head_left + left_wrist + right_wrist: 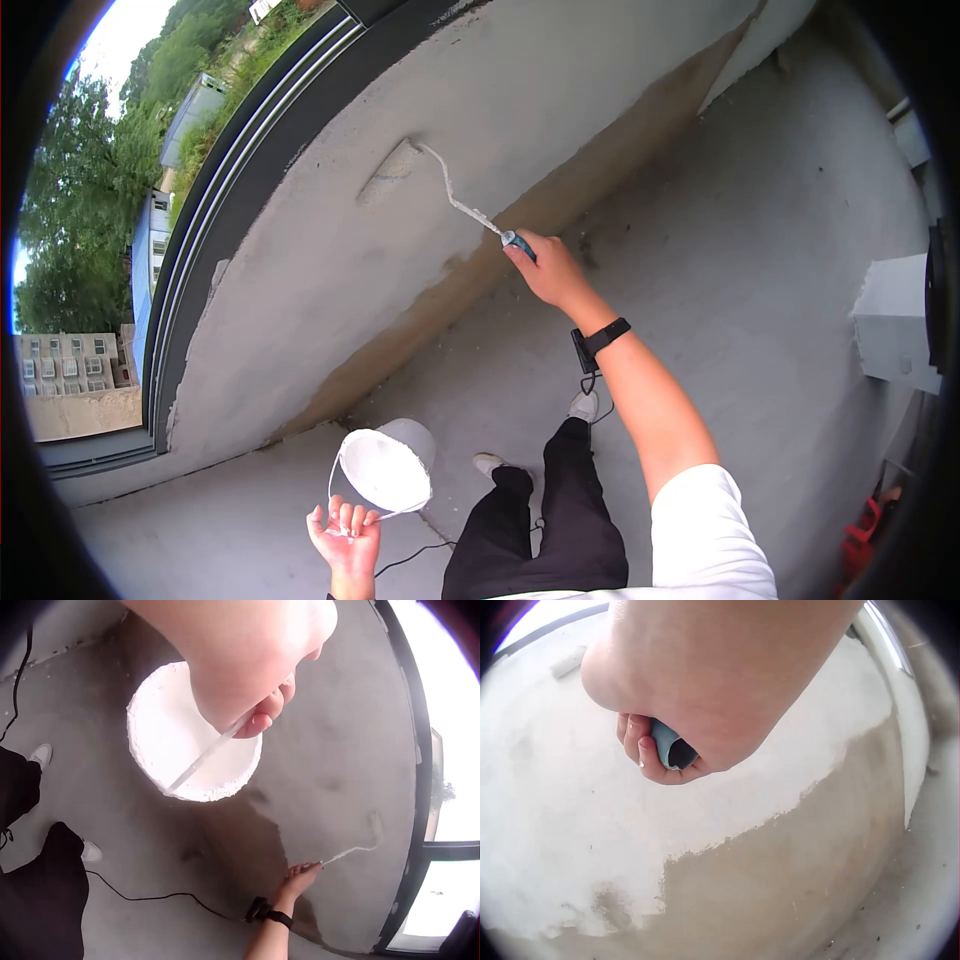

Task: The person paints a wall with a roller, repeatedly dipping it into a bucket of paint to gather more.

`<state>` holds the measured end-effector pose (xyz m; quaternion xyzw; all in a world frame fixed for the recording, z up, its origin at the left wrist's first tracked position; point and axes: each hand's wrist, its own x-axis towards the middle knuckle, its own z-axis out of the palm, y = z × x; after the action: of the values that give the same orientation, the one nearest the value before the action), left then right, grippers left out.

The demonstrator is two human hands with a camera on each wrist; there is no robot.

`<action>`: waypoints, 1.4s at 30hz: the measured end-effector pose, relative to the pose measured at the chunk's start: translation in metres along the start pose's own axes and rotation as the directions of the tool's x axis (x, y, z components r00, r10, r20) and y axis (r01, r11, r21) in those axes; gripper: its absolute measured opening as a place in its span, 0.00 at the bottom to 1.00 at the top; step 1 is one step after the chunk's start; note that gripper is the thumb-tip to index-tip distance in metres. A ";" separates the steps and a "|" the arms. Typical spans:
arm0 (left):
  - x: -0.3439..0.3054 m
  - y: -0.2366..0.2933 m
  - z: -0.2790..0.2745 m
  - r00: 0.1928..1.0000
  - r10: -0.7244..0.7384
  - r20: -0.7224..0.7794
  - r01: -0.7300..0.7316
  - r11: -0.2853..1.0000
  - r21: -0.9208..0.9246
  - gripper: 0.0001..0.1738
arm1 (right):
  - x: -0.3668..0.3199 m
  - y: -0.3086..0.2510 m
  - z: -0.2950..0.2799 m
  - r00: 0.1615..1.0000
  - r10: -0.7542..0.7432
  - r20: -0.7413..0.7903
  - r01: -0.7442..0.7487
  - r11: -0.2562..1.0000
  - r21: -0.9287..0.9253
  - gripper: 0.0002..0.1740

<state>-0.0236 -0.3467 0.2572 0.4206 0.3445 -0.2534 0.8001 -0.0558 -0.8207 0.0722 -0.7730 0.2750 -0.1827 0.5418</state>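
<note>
My right hand grips the blue handle of a paint roller. Its bent metal frame is crusted with white paint, and the roller sleeve lies against the wall below the window. In the head view my left hand has its fingers curled round the thin bail handle of a white bucket. White paint coats the bucket's rim and inside, and specks of it mark my left fingers. The bucket hangs tilted near my legs.
A brown unpainted strip runs along the wall's foot above the grey floor. The dark window frame borders the wall at left. A black cable trails near my shoes. At right stand a white box and a red object.
</note>
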 end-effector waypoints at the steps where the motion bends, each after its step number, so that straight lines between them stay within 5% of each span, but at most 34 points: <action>1: 0.004 -0.002 0.002 1.000 0.015 -0.016 -0.015 1.000 0.003 0.20 | 0.007 0.013 0.006 1.000 -0.023 0.002 0.023 0.999 0.038 0.21; 6: 0.020 -0.018 -0.006 0.995 0.062 -0.073 -0.060 0.998 0.018 0.19 | 0.011 0.128 0.051 0.999 0.028 0.043 -0.032 0.994 0.106 0.19; 8: 0.020 -0.022 -0.001 0.975 0.137 -0.174 -0.087 0.960 0.267 0.17 | -0.002 0.176 0.068 0.993 0.109 0.037 -0.112 0.988 0.109 0.18; 9: 0.024 -0.019 -0.016 0.997 0.075 -0.025 -0.068 0.976 0.207 0.18 | -0.005 0.194 0.079 0.989 0.148 0.022 -0.150 0.981 0.125 0.19; 11: 0.033 -0.017 -0.026 0.995 0.102 -0.016 -0.096 0.970 0.221 0.18 | 0.003 0.229 0.092 0.990 0.141 0.020 -0.142 0.983 0.114 0.20; 13: 0.040 -0.015 -0.032 0.998 0.047 0.038 -0.053 0.983 0.178 0.20 | -0.004 0.247 0.098 0.984 0.174 0.031 -0.176 0.982 0.065 0.21; 16: 0.036 -0.013 -0.009 0.983 0.112 -0.143 -0.078 0.971 0.225 0.19 | -0.010 0.247 0.085 0.964 0.258 0.058 -0.259 0.966 0.009 0.24; 18: 0.026 -0.013 0.004 0.990 0.094 -0.104 -0.071 0.976 0.208 0.18 | -0.039 0.242 0.070 0.959 0.282 0.015 -0.281 0.957 -0.072 0.26; 21: 0.005 0.003 0.011 0.987 0.036 -0.158 0.010 0.960 0.279 0.18 | -0.115 0.203 0.027 0.941 0.328 -0.081 -0.326 0.945 0.030 0.27; 24: -0.001 0.042 -0.010 0.990 -0.140 0.013 0.129 0.944 0.305 0.19 | -0.202 0.155 -0.020 0.894 0.430 -0.127 -0.433 0.901 0.004 0.29; 25: -0.018 0.039 0.016 0.994 -0.079 -0.075 0.100 0.933 0.345 0.20 | -0.232 0.137 -0.036 0.895 0.418 -0.154 -0.425 0.905 -0.014 0.30; 29: -0.056 0.074 0.039 0.941 -0.277 0.192 0.183 0.898 0.400 0.23 | -0.346 0.043 -0.114 0.760 0.650 -0.035 -0.644 0.758 0.102 0.28; 33: -0.055 0.108 0.018 0.826 -0.359 0.434 0.108 0.857 0.504 0.19 | -0.440 -0.052 -0.170 0.742 0.664 -0.093 -0.664 0.747 0.037 0.31; 36: -0.041 0.117 -0.008 0.730 -0.418 0.541 0.098 0.847 0.523 0.19 | -0.507 -0.106 -0.174 0.746 0.649 -0.152 -0.657 0.754 -0.004 0.31; 42: -0.065 0.119 -0.031 0.582 -0.498 0.643 0.073 0.819 0.569 0.19 | -0.602 -0.180 -0.128 0.658 0.739 -0.146 -0.692 0.670 0.269 0.27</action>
<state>0.0072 -0.2516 0.3535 0.3934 -0.0395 -0.6150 0.6822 -0.5599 -0.4935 0.2945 -0.5172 0.6031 -0.0721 0.6029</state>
